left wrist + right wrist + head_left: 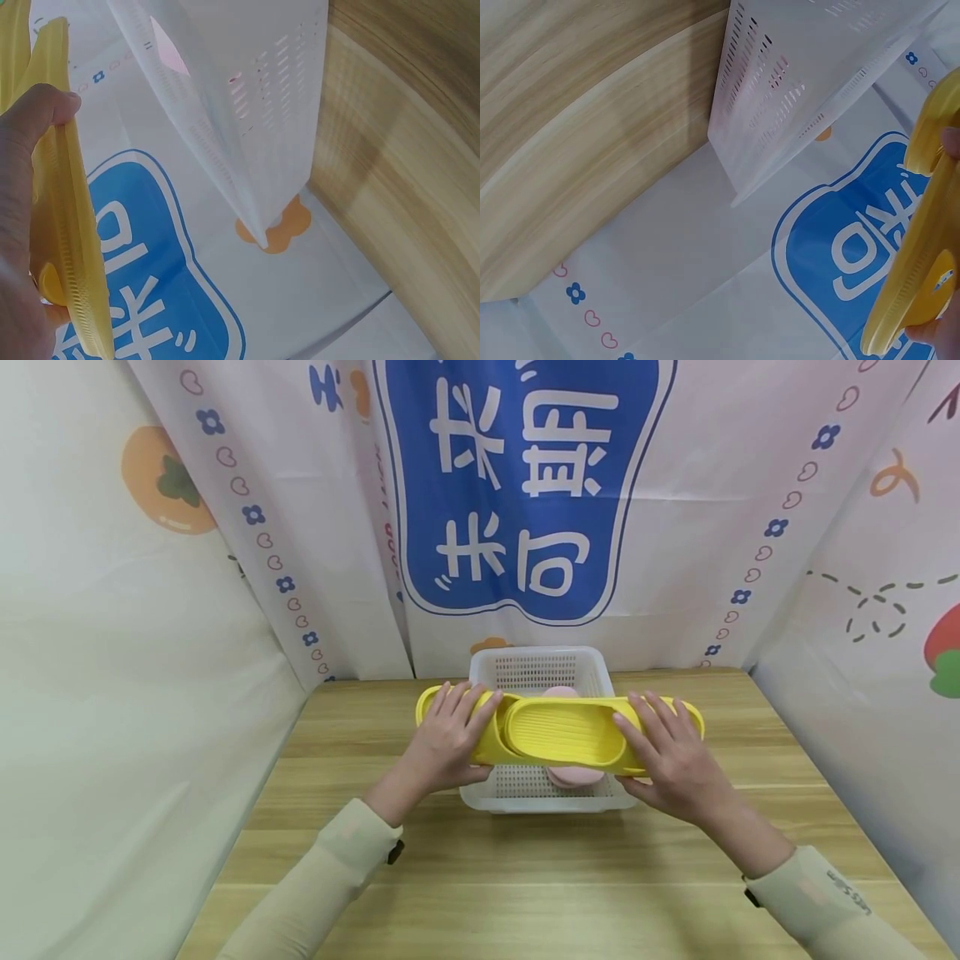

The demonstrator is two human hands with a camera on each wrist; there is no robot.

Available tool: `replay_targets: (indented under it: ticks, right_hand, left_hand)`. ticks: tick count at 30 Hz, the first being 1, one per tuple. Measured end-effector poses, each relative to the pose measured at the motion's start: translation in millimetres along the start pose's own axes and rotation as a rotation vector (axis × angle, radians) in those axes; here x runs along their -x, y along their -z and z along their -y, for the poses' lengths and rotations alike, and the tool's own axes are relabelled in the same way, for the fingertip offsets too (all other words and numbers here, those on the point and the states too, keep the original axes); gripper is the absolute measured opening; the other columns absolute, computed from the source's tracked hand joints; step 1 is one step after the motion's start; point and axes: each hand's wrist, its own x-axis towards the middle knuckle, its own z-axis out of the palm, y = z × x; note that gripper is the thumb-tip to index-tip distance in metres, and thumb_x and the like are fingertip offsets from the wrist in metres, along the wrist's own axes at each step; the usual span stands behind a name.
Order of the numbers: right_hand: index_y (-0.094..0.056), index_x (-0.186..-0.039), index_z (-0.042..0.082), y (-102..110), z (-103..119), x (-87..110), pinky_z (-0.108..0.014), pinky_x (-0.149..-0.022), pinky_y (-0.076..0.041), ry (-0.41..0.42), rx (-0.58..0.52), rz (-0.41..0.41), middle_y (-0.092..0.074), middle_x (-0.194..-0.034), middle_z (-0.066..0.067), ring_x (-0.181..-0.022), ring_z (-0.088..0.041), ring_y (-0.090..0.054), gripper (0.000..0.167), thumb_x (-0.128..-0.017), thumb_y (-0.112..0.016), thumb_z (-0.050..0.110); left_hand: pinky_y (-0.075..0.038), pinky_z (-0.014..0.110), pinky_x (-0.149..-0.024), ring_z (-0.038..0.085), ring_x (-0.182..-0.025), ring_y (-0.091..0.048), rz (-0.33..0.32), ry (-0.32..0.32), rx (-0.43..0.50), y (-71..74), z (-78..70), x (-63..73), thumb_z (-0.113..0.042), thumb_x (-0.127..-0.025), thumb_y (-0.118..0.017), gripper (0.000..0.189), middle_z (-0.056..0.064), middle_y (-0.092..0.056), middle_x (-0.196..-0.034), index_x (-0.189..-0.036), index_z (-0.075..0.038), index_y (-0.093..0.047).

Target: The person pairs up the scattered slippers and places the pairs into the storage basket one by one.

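A pair of yellow slippers (564,732) is held level in both hands above a white plastic basket (551,804). The slippers overlap lengthwise, with ribbed footbeds showing between the hands. My left hand (447,739) grips the left end, fingers over the top and thumb below. At the right end, my right hand (678,768) grips in the same way. In the left wrist view, a slipper's edge (71,225) stands beside the thumb; the right wrist view shows the slippers (911,262) at its right side. Pink items (573,777) lie in the basket, partly hidden by the slippers.
The perforated basket stands at the back of a wood-grain table (525,885). Behind it hangs a white printed cloth with a blue sign (517,593). White cloth walls (150,693) close off both sides.
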Motion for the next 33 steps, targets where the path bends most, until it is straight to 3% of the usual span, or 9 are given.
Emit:
replay_targets:
  ticks: [5, 12, 15, 24, 33]
  right_hand:
    - [-0.05, -0.135, 0.0, 0, 1, -0.9, -0.075, -0.088, -0.037, 0.006, -0.005, -0.011, -0.042, -0.142, -0.03, -0.123, -0.051, -0.043, 0.068, -0.08, -0.062, 0.037]
    - [-0.051, -0.134, 0.0, -1, 5, -3.7, -0.075, -0.086, -0.038, 0.003, -0.002, -0.035, -0.044, -0.139, -0.03, -0.119, -0.052, -0.046, 0.062, -0.089, -0.05, 0.043]
    - [-0.052, -0.133, 0.0, -2, 6, -5.0, -0.075, -0.085, -0.039, 0.008, -0.001, -0.047, -0.045, -0.139, -0.03, -0.118, -0.053, -0.047, 0.062, -0.088, -0.051, 0.042]
    - [-0.051, -0.135, 0.0, -5, 13, -6.3, -0.074, -0.086, -0.037, 0.031, -0.016, -0.046, -0.045, -0.139, -0.031, -0.118, -0.054, -0.046, 0.072, -0.072, -0.067, 0.031]
    - [-0.05, -0.137, 0.001, -9, 22, -10.0, -0.073, -0.088, -0.038, 0.043, 0.005, -0.025, -0.045, -0.14, -0.029, -0.119, -0.052, -0.046, 0.087, -0.059, -0.081, 0.026]
  left_hand:
    - [-0.037, 0.058, -0.103, 0.04, -0.118, -0.049, 0.011, 0.0, 0.007, 0.1, -1.9, -1.7, -0.048, -0.057, -0.079, 0.101, 0.022, -0.051, -0.13, -0.141, -0.005, -0.041]
    - [-0.038, 0.058, -0.102, 0.039, -0.117, -0.049, 0.014, 0.005, 0.017, -0.3, -4.6, -3.2, -0.048, -0.056, -0.079, 0.102, 0.02, -0.05, -0.131, -0.14, -0.005, -0.041]
    - [-0.038, 0.059, -0.102, 0.038, -0.117, -0.049, 0.015, 0.006, 0.037, -0.2, -5.5, -3.5, -0.048, -0.054, -0.08, 0.104, 0.02, -0.05, -0.13, -0.14, -0.004, -0.041]
    - [-0.041, 0.059, -0.099, 0.036, -0.114, -0.05, 0.006, -0.015, 0.089, -0.8, -10.1, -4.6, -0.046, -0.054, -0.077, 0.1, 0.019, -0.052, -0.128, -0.138, -0.003, -0.043]
    - [-0.038, 0.057, -0.102, 0.035, -0.115, -0.049, 0.055, -0.028, 0.12, -0.8, -17.7, -7.4, -0.048, -0.059, -0.075, 0.097, 0.018, -0.051, -0.129, -0.139, -0.004, -0.042]
